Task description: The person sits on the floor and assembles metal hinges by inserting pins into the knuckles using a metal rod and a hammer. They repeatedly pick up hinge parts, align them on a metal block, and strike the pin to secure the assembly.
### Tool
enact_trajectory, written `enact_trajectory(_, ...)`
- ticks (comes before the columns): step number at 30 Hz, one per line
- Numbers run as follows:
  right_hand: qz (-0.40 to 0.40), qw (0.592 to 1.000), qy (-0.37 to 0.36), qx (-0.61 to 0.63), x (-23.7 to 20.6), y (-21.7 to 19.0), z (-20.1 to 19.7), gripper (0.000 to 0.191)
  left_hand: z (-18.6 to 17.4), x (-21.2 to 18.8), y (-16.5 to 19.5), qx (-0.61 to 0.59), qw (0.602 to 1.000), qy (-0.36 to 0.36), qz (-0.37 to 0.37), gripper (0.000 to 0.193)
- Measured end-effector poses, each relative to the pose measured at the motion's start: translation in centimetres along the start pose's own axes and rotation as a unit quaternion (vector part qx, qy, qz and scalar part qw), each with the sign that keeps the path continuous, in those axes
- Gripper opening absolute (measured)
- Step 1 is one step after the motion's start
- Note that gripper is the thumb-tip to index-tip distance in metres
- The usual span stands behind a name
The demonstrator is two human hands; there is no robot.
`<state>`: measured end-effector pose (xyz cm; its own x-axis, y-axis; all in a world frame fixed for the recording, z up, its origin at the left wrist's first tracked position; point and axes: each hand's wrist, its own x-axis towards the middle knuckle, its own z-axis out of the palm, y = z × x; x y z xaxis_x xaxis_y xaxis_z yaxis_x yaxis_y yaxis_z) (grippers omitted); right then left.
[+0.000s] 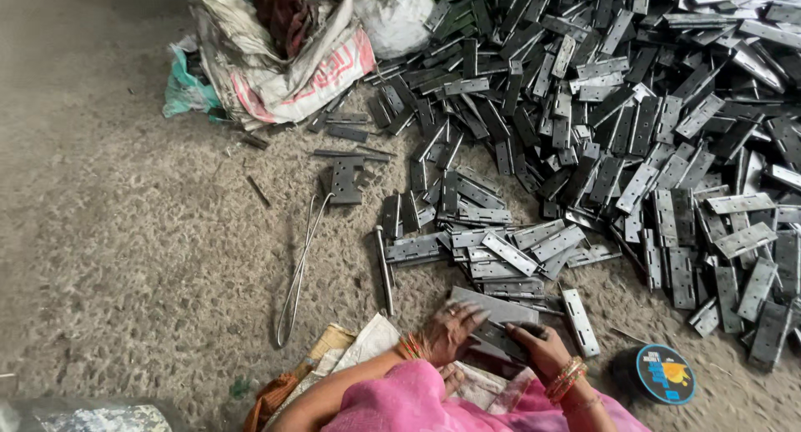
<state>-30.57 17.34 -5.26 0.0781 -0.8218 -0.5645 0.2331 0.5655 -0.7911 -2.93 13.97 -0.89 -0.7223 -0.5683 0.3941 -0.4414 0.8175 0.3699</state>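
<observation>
Looking down: my left hand (448,330) lies flat on a grey metal plate (492,308), fingers spread, gripping nothing. My right hand (538,346) has its grip closed around a dull steel hinge (501,338), low in the frame just above my pink lap. Ahead sprawls a heap of flat, rectangular hinges (617,123) on rough, gritty floor (125,232). A round black tin (665,373) with a blue-and-orange label sits right; a crumpled white-and-red sack (275,65) lies top left.
</observation>
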Motion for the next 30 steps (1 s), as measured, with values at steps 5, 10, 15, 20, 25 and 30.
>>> enact_trajectory(5, 0.146, 0.985, 0.010, 0.086, 1.6, -0.5, 0.2, 0.069, 2.6, -1.1, 1.4, -0.095, 0.986, -0.031, -0.135, 0.051)
enact_trajectory(10, 0.123, 0.967, -0.070, 0.211, 2.7, -0.9, 1.2, 0.082, 2.1, 0.3, 1.8, -0.127, 0.970, 0.051, -0.199, 0.042)
enact_trajectory(15, 0.040, 0.933, -0.163, 0.317, 2.7, -1.1, 1.8, 0.078, 0.9, 2.1, 2.1, -0.141, 0.963, 0.083, -0.216, 0.025)
enact_trajectory(20, -0.097, 0.943, 0.069, 0.310, 3.4, -0.2, 0.6, 0.070, 2.1, 0.3, 0.5, 0.018, 0.987, 0.058, -0.148, 0.039)
enact_trajectory(25, -0.104, 0.938, 0.168, 0.286, 5.1, 1.1, -0.4, 0.063, 5.5, -1.9, -2.6, 0.073, 0.969, -0.101, -0.214, 0.029)
enact_trajectory(30, -0.082, 0.948, 0.157, 0.265, 6.0, 2.1, -0.1, 0.060, 6.9, -1.5, -3.4, 0.078, 0.983, -0.057, -0.158, 0.033)
